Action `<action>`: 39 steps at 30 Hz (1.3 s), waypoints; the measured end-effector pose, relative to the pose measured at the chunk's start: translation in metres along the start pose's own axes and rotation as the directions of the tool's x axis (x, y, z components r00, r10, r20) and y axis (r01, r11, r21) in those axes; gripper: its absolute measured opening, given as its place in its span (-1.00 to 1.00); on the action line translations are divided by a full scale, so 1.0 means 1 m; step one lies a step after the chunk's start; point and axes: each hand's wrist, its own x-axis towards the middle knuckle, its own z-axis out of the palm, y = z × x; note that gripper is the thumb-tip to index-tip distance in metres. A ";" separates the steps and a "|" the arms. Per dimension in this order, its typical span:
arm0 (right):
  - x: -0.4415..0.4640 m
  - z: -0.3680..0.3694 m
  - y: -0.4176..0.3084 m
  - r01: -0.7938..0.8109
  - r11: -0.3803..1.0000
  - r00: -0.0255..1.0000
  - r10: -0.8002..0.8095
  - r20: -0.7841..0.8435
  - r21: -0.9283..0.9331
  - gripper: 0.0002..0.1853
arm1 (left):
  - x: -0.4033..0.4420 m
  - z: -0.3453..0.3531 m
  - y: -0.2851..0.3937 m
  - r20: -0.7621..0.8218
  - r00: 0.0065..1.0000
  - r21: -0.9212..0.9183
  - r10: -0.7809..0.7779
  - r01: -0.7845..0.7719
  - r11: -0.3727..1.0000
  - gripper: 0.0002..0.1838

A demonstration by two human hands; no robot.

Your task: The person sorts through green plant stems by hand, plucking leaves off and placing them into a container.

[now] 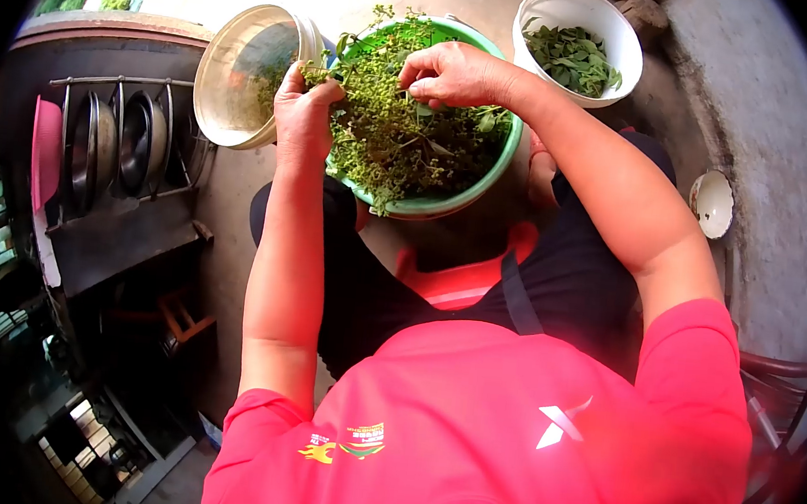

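Observation:
My left hand (306, 119) is closed on a green sprig (315, 73) at the left rim of a green basin (503, 155). The basin is heaped with stems bearing clusters of small green berries (384, 140). Above the heap, my right hand (453, 74) has its thumb and fingers pinched together. A green leaf (425, 110) shows just below those fingertips, but whether they grip it is hidden. Left of the basin, a tilted whitish bucket (208, 91) has some plant bits inside. A white bucket (528, 18) at the upper right holds loose green leaves (574, 60).
A small white bowl (712, 204) lies by the wall on the right. Pans (141, 143) and a pink basin (46, 152) stand in a rack on the left. A red stool (459, 281) shows between my legs. Stones (643, 19) lie behind the white bucket.

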 end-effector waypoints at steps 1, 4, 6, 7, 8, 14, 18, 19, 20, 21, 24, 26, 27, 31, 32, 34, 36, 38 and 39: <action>0.001 0.000 0.000 -0.026 1.000 0.999 0.026 -0.025 -0.005 -0.74 | 0.002 -0.005 0.001 0.008 1.000 -0.026 -0.023 0.023 0.999 -0.70; 0.001 -0.003 -0.001 -0.017 0.984 0.994 0.037 -0.108 0.180 -0.75 | 0.000 -0.009 0.007 -0.046 0.997 -0.173 -0.068 0.059 0.983 -0.71; 0.002 -0.005 -0.005 -0.010 0.972 0.996 0.030 -0.081 0.233 -0.69 | 0.001 -0.012 0.012 -0.042 0.996 -0.166 -0.074 0.066 0.984 -0.72; 0.001 -0.004 -0.007 0.050 0.965 0.994 -0.023 -0.103 0.259 -0.65 | 0.002 -0.013 0.011 -0.027 0.995 -0.228 -0.092 0.083 0.970 -0.73; 0.000 -0.003 -0.009 0.109 0.953 0.989 -0.075 -0.127 0.284 -0.60 | 0.003 -0.014 0.010 -0.011 0.994 -0.289 -0.108 0.101 0.952 -0.73; -0.001 0.018 -0.025 0.125 0.982 0.987 -0.138 -0.084 -0.142 -0.29 | -0.004 -0.007 0.012 0.046 0.979 -0.373 -0.199 0.201 0.906 -0.78; 0.005 0.017 -0.025 0.160 0.986 0.973 -0.166 -0.161 -0.049 -0.62 | 0.006 -0.023 -0.002 0.252 0.949 -0.333 -0.189 0.268 0.904 -0.78; 0.013 0.015 -0.018 0.164 0.972 0.967 -0.193 -0.169 -0.169 -0.62 | 0.008 -0.024 -0.007 0.252 0.952 -0.369 -0.174 0.260 0.892 -0.79; 0.014 0.016 -0.018 0.167 0.971 0.966 -0.196 -0.169 -0.170 -0.62 | 0.009 -0.025 -0.011 0.253 0.954 -0.404 -0.158 0.253 0.879 -0.80; 0.013 0.016 -0.019 0.113 0.993 0.977 -0.115 -0.180 -0.025 -0.69 | 0.005 -0.021 -0.006 0.291 0.947 -0.395 -0.138 0.250 0.884 -0.82; 0.014 0.015 -0.020 0.039 0.993 0.988 -0.021 -0.154 0.111 -0.62 | 0.000 -0.009 -0.002 0.244 0.952 -0.327 -0.182 0.258 0.909 -0.78; 0.010 0.018 -0.025 0.027 0.977 0.988 0.006 -0.155 0.211 -0.62 | -0.007 0.001 0.005 0.258 0.949 -0.329 -0.183 0.264 0.907 -0.77; 0.010 0.022 -0.026 0.081 0.961 0.971 -0.017 -0.237 0.265 -0.76 | -0.008 0.004 0.005 0.233 0.954 -0.319 -0.191 0.261 0.911 -0.78; 0.009 0.021 -0.030 0.146 0.902 0.989 -0.128 -0.071 0.407 -0.72 | -0.006 0.014 -0.003 0.145 0.974 -0.240 -0.172 0.204 0.949 -0.79; 0.009 0.014 -0.031 0.031 0.900 0.995 -0.071 0.076 0.435 -0.69 | -0.006 0.015 -0.006 0.142 0.979 -0.289 -0.148 0.184 0.940 -0.79; 0.007 -0.001 -0.027 -0.099 0.853 0.969 -0.034 0.245 0.512 -0.68 | -0.001 0.012 -0.016 0.079 0.975 -0.320 -0.207 0.222 0.921 -0.78; 0.002 -0.024 -0.024 -0.181 0.853 0.945 0.013 0.327 0.489 -0.58 | 0.000 0.010 -0.017 0.133 0.946 -0.380 -0.297 0.325 0.866 -0.70; 0.004 -0.034 -0.014 -0.089 0.853 0.982 -0.011 0.188 0.514 -0.53 | 0.000 0.010 -0.015 0.172 0.931 -0.404 -0.322 0.365 0.839 -0.70; 0.004 -0.034 -0.014 -0.045 0.811 0.992 -0.034 0.124 0.583 -0.49 | -0.002 0.011 -0.014 0.161 0.940 -0.421 -0.302 0.342 0.840 -0.70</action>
